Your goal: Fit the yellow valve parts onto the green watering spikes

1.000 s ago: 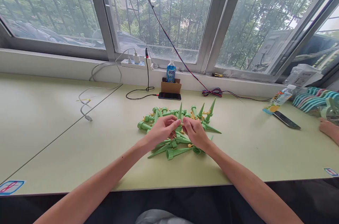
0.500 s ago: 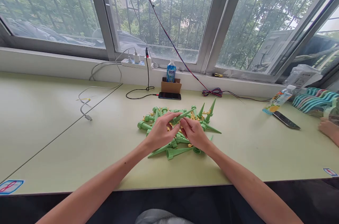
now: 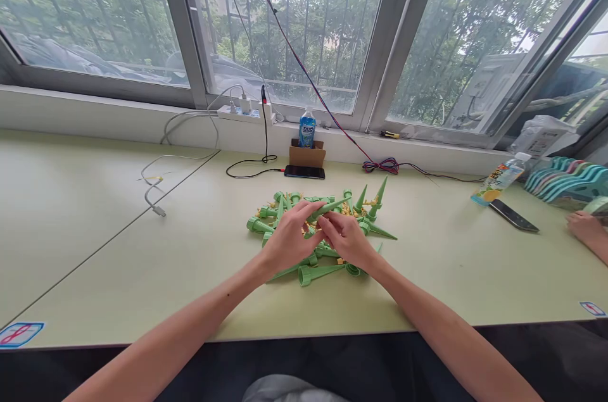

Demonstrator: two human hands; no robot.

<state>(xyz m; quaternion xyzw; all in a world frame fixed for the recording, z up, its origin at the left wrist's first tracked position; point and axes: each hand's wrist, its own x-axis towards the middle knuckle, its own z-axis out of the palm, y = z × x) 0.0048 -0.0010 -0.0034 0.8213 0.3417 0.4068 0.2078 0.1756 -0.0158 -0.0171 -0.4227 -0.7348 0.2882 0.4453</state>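
On the table, head view: seen from above, with both hands together over the middle of a pile.
Left hand [image 3: 289, 237]: grasping a green spike [image 3: 335, 204] between thumb side and fingers, reaching in from lower left.
Right hand [image 3: 349, 238]: fingers curled in and drawn together, right against the held spike's lower end. Cannot tell what is pinched there, hidden by fingers.
Green spike: raised above the pile, tilted, pointing up and to the right, partly covered by the left hand.
Pile [image 3: 323, 271]: made up of green cones with ribbed caps, lying every way, a few pointing up at the right side. Partly hidden under both hands.
Yellow pieces [image 3: 341, 261]: small, scattered among the green cones.
Table [image 3: 142, 275]: pale green, with a seam running at the left.
Black phone [image 3: 304, 172]: flat behind the pile, just in front of a cardboard box [image 3: 308, 155].
Blue bottle [image 3: 306, 128]: upright at the cardboard box.
Cable coil [image 3: 380, 165]: red and blue, behind the pile to the right.
Orange-labelled bottle [image 3: 500, 182]: tilted in view, near a second phone [image 3: 513, 215].
Other person's hand [image 3: 588, 229]: at the right edge, near teal items [image 3: 567, 182], well apart from the pile.
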